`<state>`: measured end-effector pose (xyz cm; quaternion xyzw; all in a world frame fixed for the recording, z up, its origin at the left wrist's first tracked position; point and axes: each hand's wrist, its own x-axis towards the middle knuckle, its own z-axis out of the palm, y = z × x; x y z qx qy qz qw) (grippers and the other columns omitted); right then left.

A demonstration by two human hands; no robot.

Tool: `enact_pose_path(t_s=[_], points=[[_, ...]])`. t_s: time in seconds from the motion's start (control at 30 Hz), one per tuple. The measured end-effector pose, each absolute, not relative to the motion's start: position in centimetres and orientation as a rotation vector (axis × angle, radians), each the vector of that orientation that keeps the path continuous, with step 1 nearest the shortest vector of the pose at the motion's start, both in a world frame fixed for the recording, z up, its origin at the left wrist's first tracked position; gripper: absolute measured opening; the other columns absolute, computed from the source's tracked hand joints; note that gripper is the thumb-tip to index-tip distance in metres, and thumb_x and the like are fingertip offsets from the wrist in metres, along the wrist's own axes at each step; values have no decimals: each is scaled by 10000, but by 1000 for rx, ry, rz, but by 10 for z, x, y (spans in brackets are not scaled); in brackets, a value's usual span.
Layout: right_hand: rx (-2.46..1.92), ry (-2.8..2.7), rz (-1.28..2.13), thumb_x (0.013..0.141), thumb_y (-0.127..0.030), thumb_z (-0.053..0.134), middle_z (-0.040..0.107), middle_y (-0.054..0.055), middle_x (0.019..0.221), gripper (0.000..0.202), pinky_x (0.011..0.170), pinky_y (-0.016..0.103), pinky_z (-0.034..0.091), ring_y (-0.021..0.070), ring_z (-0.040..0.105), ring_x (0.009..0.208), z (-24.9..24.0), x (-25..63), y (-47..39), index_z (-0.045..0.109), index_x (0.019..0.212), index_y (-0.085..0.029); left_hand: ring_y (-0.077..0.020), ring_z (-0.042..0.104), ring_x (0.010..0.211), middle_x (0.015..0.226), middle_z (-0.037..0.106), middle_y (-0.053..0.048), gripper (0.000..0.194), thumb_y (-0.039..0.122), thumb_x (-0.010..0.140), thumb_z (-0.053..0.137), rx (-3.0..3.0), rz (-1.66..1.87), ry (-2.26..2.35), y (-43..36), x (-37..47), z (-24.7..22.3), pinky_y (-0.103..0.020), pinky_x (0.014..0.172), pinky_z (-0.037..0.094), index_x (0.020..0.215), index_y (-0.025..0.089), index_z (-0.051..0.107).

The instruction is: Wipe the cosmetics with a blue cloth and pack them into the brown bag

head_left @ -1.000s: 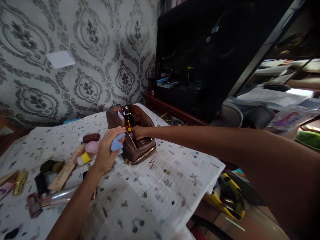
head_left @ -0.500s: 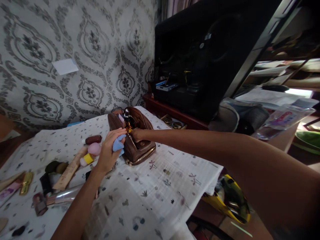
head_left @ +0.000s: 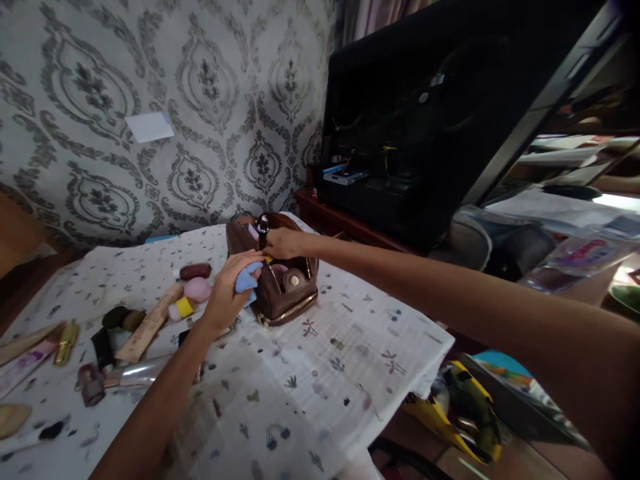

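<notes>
A brown zipped bag (head_left: 287,308) sits open on the patterned white cloth (head_left: 320,373). My left hand (head_left: 231,283) is closed around a blue cloth (head_left: 247,279) at the bag's left side. Reaching over the bag's opening, my right hand (head_left: 285,244) is beside a dark bottle with a shiny top (head_left: 263,225); its fingertips are partly hidden, and its hold is unclear. A round item (head_left: 294,280) shows inside the bag's front part. Left of my left hand lie a pink sponge (head_left: 198,289) and a dark red tube (head_left: 195,271).
More cosmetics lie on the left, among them a beige tube (head_left: 150,323), a silver tube (head_left: 143,372) and a gold tube (head_left: 66,343). A large black screen (head_left: 425,120) stands behind on the right. A yellow-edged bag (head_left: 463,413) is below the table edge.
My right hand has moved up and back from the bag's front edge, which uncovers the opening and the round item. My left hand still holds the blue cloth. The view has shifted slightly.
</notes>
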<state>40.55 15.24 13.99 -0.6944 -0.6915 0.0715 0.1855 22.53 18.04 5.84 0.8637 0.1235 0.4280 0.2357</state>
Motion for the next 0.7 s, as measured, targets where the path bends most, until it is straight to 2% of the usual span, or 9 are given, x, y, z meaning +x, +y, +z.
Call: enact_pose_path(t_s=[0.03,0.1,0.27,0.4,0.5,0.57,0.63,0.7], points=[[-1968,-1949,225,908,-229,658,705,85,886,121,758,313,553,213,689,864,145,409,150,717,899,-124,-238,600,1234,1229,696,-106,239,325,969,530,2349,1166,336,180,225,58,-449,1097,455,1113,198,670],[-1916,-1889,253,920,-193,584,668,51,692,236,695,279,522,196,684,764,154,417,138,696,721,-132,-244,589,1264,1271,682,-115,250,336,966,533,2307,1148,347,179,223,58,-456,1116,442,1119,195,671],[-1495,-1560,334,960,-330,493,655,24,679,342,583,232,458,124,608,619,154,424,81,634,701,-157,-253,606,1253,1343,649,-124,278,351,954,543,2237,1197,485,170,210,62,-426,1083,478,1138,184,666],[-1361,-1654,450,971,-429,489,578,-1,604,415,543,230,402,108,510,561,116,405,42,596,656,-180,-223,684,1059,1151,729,-83,268,343,941,553,2235,1240,663,163,188,58,-344,930,549,1130,192,668],[-1295,-1820,570,987,-380,470,550,-8,613,401,526,233,361,104,473,549,78,382,30,552,642,-192,-191,702,812,922,746,-34,246,341,925,562,2255,1192,803,159,167,44,-289,728,561,1101,213,674],[-1257,-1926,611,973,-306,489,537,-12,618,368,536,240,347,104,456,553,55,365,32,519,624,-192,-178,689,708,826,736,-12,243,340,916,566,2273,1141,856,157,154,32,-277,666,550,1095,214,672],[-1214,-2003,607,937,-242,535,526,-16,607,319,570,248,362,115,465,574,37,349,40,523,622,-190,-178,689,694,816,737,-11,244,351,908,576,2306,1116,897,156,141,21,-279,666,551,1084,209,669],[-1221,-2026,661,898,-175,558,584,-6,665,214,606,242,393,122,514,612,24,333,52,583,685,-182,-192,704,755,882,749,-28,243,367,904,584,2358,1133,945,155,130,13,-288,698,556,1067,208,667]])
